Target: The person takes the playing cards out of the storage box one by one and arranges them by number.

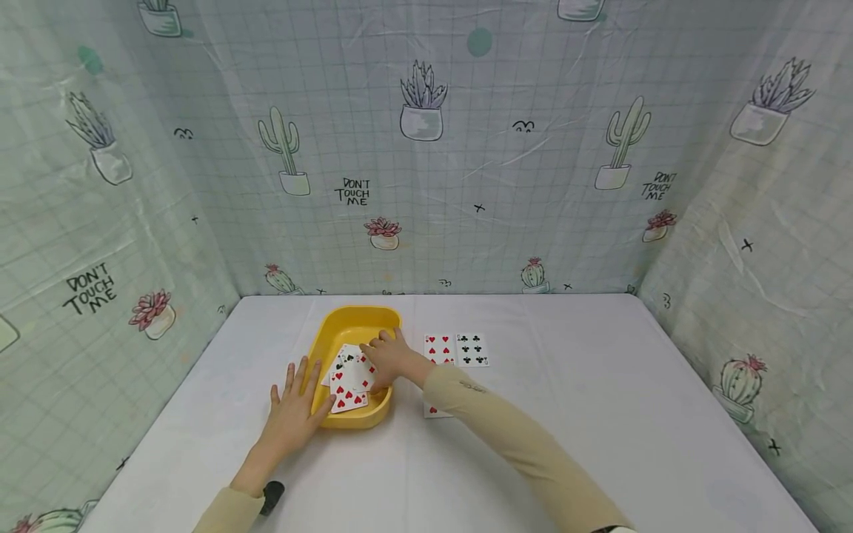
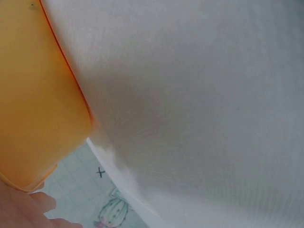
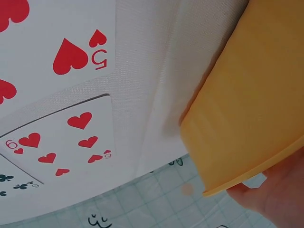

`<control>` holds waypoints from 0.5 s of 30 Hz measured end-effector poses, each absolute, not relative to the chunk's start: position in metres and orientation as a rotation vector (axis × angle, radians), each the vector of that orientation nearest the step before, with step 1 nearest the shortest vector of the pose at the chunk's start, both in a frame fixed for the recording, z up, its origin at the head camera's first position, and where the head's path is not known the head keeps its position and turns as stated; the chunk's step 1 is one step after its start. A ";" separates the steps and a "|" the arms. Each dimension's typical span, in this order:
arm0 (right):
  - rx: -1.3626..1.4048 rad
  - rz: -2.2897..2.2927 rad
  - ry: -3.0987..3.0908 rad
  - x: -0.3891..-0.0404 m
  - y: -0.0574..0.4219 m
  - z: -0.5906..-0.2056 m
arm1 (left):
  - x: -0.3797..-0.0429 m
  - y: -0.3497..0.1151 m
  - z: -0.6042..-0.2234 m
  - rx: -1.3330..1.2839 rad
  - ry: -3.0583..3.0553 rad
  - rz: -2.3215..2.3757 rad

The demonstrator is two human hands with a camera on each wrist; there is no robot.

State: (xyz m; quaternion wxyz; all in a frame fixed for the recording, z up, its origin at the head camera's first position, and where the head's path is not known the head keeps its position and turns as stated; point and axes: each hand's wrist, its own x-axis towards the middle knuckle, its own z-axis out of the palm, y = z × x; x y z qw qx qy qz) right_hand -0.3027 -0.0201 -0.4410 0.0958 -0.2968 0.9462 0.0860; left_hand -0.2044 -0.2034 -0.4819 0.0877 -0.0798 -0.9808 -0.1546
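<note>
A yellow plastic basin point(image 1: 320, 348) stands on the table with several playing cards point(image 1: 349, 389) overlapping inside it, showing hearts, diamonds and a black suit. My left hand point(image 1: 293, 411) rests at the basin's left rim, fingers straight and spread. Over the right rim reaches my right hand point(image 1: 389, 359), its bent fingers at the cards' right side; I cannot tell whether it pinches one. In the right wrist view its fingertips are hidden behind the basin wall point(image 3: 247, 128).
Right of the basin lie a six of hearts point(image 3: 71, 142), a six of clubs point(image 1: 472, 350) and, nearer me, a five of hearts point(image 3: 71, 57), partly hidden by my right sleeve point(image 1: 500, 422) in the head view. Patterned cloth point(image 1: 466, 185) surrounds the white table point(image 1: 566, 370).
</note>
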 end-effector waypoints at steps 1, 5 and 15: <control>-0.879 0.254 2.799 -0.303 -0.020 -0.441 | -0.204 -0.204 -0.482 -0.240 -2.916 -0.461; -0.869 0.269 2.790 -0.305 -0.023 -0.443 | -0.204 -0.204 -0.483 -0.243 -2.901 -0.456; -0.820 0.354 2.784 -0.310 -0.028 -0.451 | -0.205 -0.203 -0.482 -0.242 -2.927 -0.443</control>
